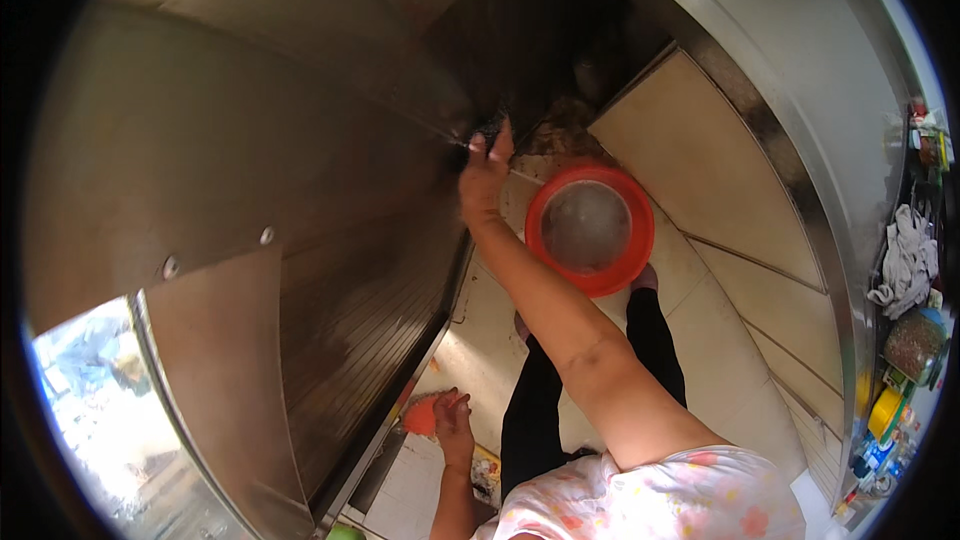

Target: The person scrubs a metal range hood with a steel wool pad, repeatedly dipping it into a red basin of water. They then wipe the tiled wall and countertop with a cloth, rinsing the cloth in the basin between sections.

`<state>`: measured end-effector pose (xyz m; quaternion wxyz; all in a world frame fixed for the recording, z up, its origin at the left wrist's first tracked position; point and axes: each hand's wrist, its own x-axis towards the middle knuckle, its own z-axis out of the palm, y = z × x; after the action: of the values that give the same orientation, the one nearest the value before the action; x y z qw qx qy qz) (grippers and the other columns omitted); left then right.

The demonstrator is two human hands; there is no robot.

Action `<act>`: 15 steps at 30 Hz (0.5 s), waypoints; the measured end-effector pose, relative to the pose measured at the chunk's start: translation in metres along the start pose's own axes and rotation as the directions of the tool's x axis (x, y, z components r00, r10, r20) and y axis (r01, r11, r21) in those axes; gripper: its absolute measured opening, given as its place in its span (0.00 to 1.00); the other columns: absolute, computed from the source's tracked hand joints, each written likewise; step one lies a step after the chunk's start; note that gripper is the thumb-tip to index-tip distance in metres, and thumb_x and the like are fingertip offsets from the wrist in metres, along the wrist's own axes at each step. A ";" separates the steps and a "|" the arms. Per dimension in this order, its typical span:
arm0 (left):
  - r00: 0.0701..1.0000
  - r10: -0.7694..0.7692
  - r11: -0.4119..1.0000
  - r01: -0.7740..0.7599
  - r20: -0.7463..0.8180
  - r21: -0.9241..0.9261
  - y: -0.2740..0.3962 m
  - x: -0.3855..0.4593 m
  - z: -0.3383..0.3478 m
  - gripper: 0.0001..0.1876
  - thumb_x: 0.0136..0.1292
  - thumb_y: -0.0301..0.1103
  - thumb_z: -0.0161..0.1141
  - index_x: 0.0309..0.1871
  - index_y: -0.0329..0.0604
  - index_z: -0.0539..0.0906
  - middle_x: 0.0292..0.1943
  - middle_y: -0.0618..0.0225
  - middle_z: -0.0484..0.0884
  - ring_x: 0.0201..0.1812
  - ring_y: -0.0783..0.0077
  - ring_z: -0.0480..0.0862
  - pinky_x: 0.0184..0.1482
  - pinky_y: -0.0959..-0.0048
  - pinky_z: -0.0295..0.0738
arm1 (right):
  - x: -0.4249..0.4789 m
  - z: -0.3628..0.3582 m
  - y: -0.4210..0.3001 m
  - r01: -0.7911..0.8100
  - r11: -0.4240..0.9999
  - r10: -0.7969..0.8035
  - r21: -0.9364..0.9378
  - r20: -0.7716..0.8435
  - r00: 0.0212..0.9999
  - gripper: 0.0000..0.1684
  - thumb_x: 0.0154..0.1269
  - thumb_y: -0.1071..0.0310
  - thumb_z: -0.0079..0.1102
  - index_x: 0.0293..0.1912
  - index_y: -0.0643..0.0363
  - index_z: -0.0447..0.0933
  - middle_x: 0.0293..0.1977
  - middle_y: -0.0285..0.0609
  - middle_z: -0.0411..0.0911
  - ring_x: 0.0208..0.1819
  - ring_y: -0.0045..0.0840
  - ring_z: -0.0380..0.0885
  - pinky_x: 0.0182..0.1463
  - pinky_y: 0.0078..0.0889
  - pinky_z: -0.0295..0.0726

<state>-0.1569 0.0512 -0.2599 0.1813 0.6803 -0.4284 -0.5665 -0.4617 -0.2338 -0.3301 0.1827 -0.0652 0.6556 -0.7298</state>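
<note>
My right hand (484,180) reaches forward to the lower edge of a brown metal panel (247,142), in the shaded corner. Between its thumb and fingers is a dark, mesh-like scouring pad (491,127), partly hidden by the hand. A red plastic basin (536,229) with cloudy, foamy water (586,225) stands on the floor beside my right forearm. My left hand (453,424) is low on the left, its fingers bent. Just behind those fingers shows an orange-red object (421,415); whether the hand grips it I cannot tell.
Pale cabinet doors (720,165) line the right, below a metal counter (847,52) bearing a crumpled grey cloth (909,259) and several kitchen items. The ribbed side panel (360,345) stands close on the left. Dark grime (562,124) marks the far corner. My legs (529,397) straddle tiled floor (480,315).
</note>
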 end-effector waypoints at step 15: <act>0.997 0.051 0.997 -0.054 0.053 0.051 -0.029 0.009 0.064 0.12 0.72 0.29 0.53 0.56 0.38 0.72 0.58 0.59 0.77 0.55 0.66 0.80 0.52 0.70 0.76 | 0.094 0.010 0.008 0.378 0.915 -0.395 0.140 0.122 0.911 0.27 0.66 0.78 0.55 0.64 0.68 0.68 0.71 0.58 0.59 0.74 0.42 0.53 0.72 0.35 0.56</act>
<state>-0.2052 0.0759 -0.3053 0.1669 0.6583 -0.4654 -0.5676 -0.5440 -0.2766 -0.3499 0.0861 -0.2369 0.5721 -0.7805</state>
